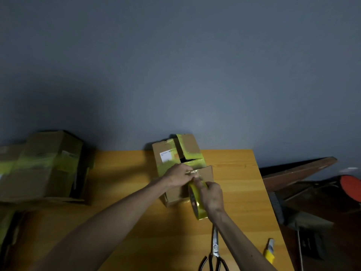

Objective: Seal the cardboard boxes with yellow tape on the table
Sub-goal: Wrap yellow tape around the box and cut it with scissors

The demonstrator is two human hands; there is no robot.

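Cardboard box (169, 152) gapes, inside dark; right hand (212, 195) grips tape (197, 205).

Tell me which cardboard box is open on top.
The small box mid-table: a dark gap shows between its flaps. The big box at the left shows no gap.

Perhaps a home packing corner, wooden table (234, 173), grey wall (175, 65), taped cardboard boxes (45, 165)

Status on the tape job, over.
Left hand pinches tape end on small brown cardboard box. Right hand grips yellow tape roll. Top gap unsealed. Nothing blocking.
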